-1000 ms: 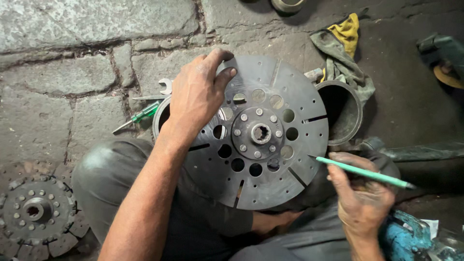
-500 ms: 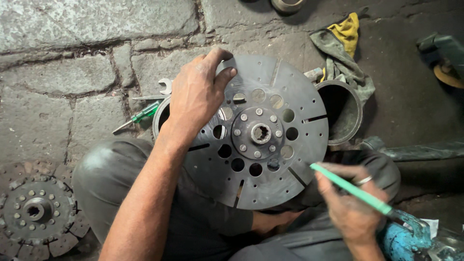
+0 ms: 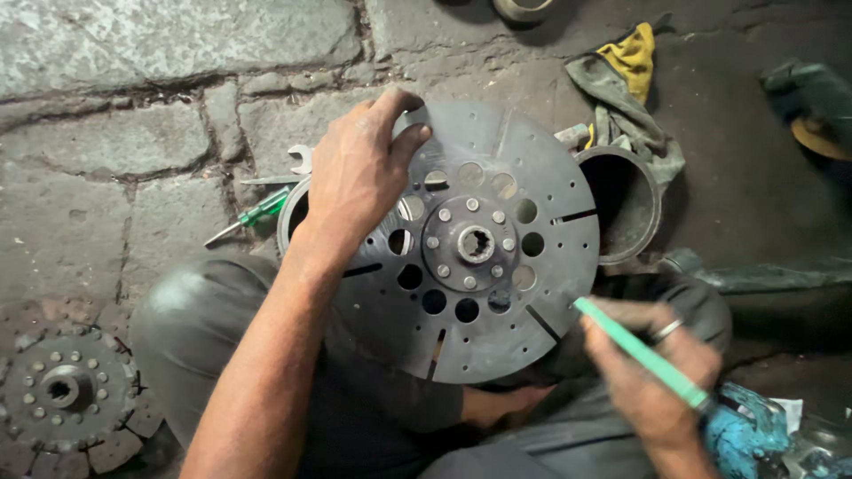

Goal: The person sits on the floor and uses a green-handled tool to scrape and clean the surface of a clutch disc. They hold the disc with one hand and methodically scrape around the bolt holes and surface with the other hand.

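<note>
Work area: a stone-paved floor (image 3: 115, 151). Nearest, at 5 o'clock, the right hand (image 3: 652, 377) is closed around a green rod-shaped tool (image 3: 641, 352) whose tip meets the disc edge. At centre, a dark slotted metal disc (image 3: 497, 306) rests over the person's lap. The left hand (image 3: 359, 173) grips its rim at 11 o'clock. A metal ring (image 3: 635, 208) lies at 2 o'clock, rags (image 3: 626, 98) beyond.

Dark grey steel disc (image 3: 479, 257) with round holes, green tool handle (image 3: 639, 350), yellow rag (image 3: 632, 51), possibly teal cloth (image 3: 741, 435)
</note>
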